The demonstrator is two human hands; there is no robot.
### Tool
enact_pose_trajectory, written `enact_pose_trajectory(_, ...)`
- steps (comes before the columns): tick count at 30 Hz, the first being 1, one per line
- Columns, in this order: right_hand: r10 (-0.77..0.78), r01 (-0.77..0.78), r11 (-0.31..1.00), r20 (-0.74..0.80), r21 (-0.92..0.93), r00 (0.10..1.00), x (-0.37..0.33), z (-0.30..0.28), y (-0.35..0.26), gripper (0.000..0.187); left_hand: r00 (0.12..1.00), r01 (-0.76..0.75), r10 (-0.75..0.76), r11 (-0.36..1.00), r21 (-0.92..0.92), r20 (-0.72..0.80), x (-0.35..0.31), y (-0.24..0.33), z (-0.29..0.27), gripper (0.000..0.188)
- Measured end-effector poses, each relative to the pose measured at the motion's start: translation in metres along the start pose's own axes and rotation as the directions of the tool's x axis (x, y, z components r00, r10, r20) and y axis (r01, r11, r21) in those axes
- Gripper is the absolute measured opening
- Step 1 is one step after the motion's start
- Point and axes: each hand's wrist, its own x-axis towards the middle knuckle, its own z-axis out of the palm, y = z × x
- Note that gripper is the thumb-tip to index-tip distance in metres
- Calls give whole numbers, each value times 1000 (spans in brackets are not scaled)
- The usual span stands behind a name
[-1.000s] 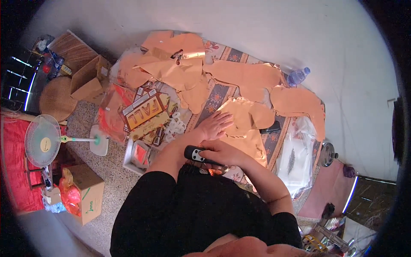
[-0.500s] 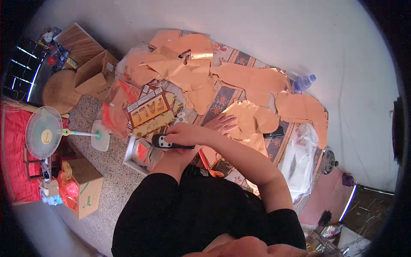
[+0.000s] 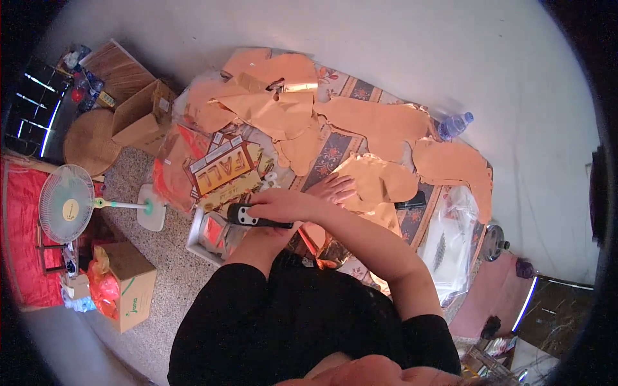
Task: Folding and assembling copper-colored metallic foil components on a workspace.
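My right arm crosses over my left forearm. My right hand [image 3: 277, 204] is closed around a black oblong device [image 3: 244, 215] with a pale panel marked by dark dots. It sits at my left wrist; whether it is strapped there I cannot tell. Beyond the right forearm, my left hand [image 3: 333, 189] lies flat, fingers apart, at the edge of a shiny copper-coloured foil sheet [image 3: 373, 180]. Left of the hands lies a pile of printed cardboard signs [image 3: 222, 168] in autumn colours. A white box [image 3: 205, 238] with packaged items stands below the pile.
More copper-coloured cut-out sheets [image 3: 270, 109] spread across a patterned cloth [image 3: 331, 154]. A water bottle [image 3: 456, 126] lies by the wall. Clear plastic wrap [image 3: 450, 238] rests at right. On the left stand a fan [image 3: 67, 204], an open carton [image 3: 141, 116] and another cardboard box [image 3: 138, 289].
The view has shifted very slightly. Both hands stay in nearly the same place, the right still holding the black device at the left wrist.
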Motion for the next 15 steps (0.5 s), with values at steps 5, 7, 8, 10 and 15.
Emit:
enact_pose_trajectory(5, 64, -70, 997, -188, -24, 980, -34, -5, 17, 42, 978, -57, -83, 783, -619, -194, -22, -30, 78, 58)
enact_pose_trajectory(7, 164, -141, 984, -238, 110, 957, -60, -11, 36, 40, 945, -200, -245, 91, -976, -216, -14, -31, 96, 60)
enact_pose_trajectory(8, 260, -194, 950, -272, 246, 927, -76, -13, 49, 39, 953, -240, -163, 111, -964, -256, -6, -25, 82, 61)
enact_pose_trajectory(10, 201, -93, 947, -341, 307, 918, -100, -8, 61, 35, 948, -289, -93, 148, -946, -304, -6, -19, 51, 61)
enact_pose_trajectory(15, 326, -7, 853, -522, 522, 788, -158, -10, 103, 30, 1000, 31, -31, 999, 12, -2, -1, -6, 15, 59)
